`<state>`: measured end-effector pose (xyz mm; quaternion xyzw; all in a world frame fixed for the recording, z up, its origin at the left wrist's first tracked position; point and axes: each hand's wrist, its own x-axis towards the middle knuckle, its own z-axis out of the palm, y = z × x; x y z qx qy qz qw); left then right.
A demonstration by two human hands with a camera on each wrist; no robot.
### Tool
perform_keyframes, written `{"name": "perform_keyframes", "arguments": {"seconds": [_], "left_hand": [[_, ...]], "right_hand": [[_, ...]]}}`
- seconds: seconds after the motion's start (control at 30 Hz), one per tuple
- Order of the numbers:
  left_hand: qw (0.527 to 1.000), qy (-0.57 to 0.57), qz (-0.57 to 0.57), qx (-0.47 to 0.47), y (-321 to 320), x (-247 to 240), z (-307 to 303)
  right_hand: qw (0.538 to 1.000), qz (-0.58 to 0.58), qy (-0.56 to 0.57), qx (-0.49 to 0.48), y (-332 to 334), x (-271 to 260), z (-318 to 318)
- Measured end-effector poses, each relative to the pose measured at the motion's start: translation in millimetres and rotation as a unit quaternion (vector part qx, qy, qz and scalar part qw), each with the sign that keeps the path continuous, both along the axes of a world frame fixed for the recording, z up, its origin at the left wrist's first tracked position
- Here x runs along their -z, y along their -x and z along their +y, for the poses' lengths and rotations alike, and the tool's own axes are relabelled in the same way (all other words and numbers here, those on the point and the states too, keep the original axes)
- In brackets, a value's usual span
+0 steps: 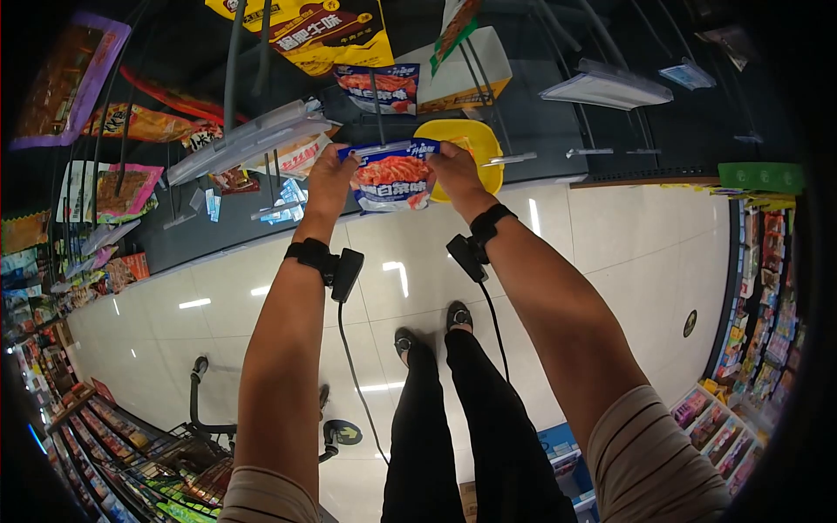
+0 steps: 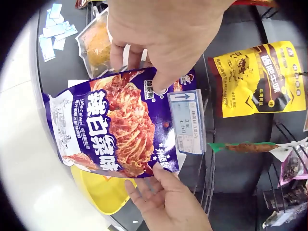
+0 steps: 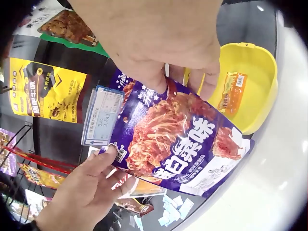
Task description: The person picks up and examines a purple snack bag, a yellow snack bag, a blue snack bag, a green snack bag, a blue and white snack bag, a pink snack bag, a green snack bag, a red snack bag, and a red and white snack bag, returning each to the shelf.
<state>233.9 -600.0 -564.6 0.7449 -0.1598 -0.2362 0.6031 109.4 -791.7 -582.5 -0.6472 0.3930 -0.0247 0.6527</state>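
A purple-blue snack bag (image 1: 392, 187) with a picture of red shredded food hangs upright between both hands. My left hand (image 1: 324, 187) pinches one upper corner, thumb on the printed front. The other upper corner is pinched by my right hand (image 1: 458, 181). In the left wrist view, a price tag (image 2: 187, 122) stands right at the bag's top edge. Another bag of matching design (image 1: 377, 87) hangs on the rack behind. Close beside my right hand is a yellow plastic basin (image 3: 262, 82), with a small orange packet (image 3: 233, 94) inside.
Metal display hooks (image 1: 234, 78) stick out from the dark shelf. A yellow snack bag (image 2: 260, 79) hangs nearby, and loose paper tags (image 3: 175, 209) lie on the shelf. Below are a tiled floor (image 1: 392, 288) and a shopping cart (image 1: 187, 471) at lower left.
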Motion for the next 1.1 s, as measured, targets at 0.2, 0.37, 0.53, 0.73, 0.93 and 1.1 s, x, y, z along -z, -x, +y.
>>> {"name": "perform_keyframes", "arguments": {"seconds": [0.2, 0.37, 0.53, 0.73, 0.93, 1.1], "left_hand": [[0.995, -0.09, -0.051, -0.004, -10, -10, 6], [0.996, -0.08, 0.032, -0.009, -5, -37, 1], [0.995, -0.061, 0.078, 0.009, -3, -35, 3], [0.996, -0.066, 0.049, 0.043, -7, -40, 3], [0.991, -0.118, 0.046, 0.04, -11, -55, -5], [0.998, -0.049, 0.035, 0.03, -13, -46, -11]], "right_hand": [[0.995, -0.069, -0.07, 0.025, 0, -29, 6], [0.992, -0.096, -0.081, 0.011, -4, -18, 6], [0.991, -0.089, -0.1, -0.003, 4, -32, 7], [0.991, -0.119, -0.04, -0.052, 0, -20, 3], [0.984, -0.143, -0.105, -0.013, -4, -46, 4], [0.976, -0.164, -0.143, 0.015, -8, -49, 2]]}}
